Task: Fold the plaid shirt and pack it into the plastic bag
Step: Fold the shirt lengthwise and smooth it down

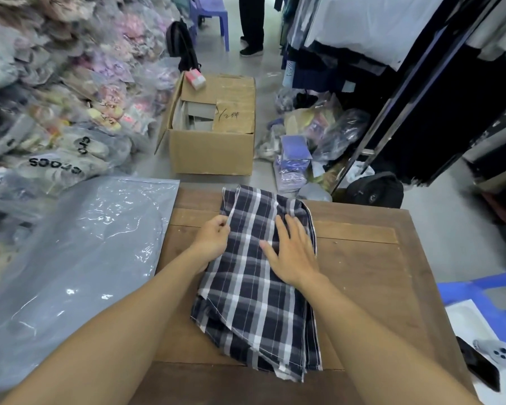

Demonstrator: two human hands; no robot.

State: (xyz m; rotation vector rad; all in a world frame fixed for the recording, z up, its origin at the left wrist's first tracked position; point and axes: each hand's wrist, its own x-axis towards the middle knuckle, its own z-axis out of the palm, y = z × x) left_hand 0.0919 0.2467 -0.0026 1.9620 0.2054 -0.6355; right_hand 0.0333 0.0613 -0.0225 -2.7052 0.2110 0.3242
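A dark blue and white plaid shirt (254, 293) lies folded into a long narrow strip on the wooden table (362, 273), running from the far edge toward me. My left hand (214, 239) pinches the shirt's left edge near its far end. Flat on top of the cloth to the right of it rests my right hand (292, 252), fingers spread. A large clear plastic bag (79, 258) lies flat on the left, overhanging the table's left side, apart from the shirt.
An open cardboard box (214, 150) stands on the floor beyond the table. Bagged goods are piled at left (56, 97), more bags at right (319, 133). A person's legs (251, 21) stand far back. Two phones (488, 361) lie at right by a blue stool (479, 290).
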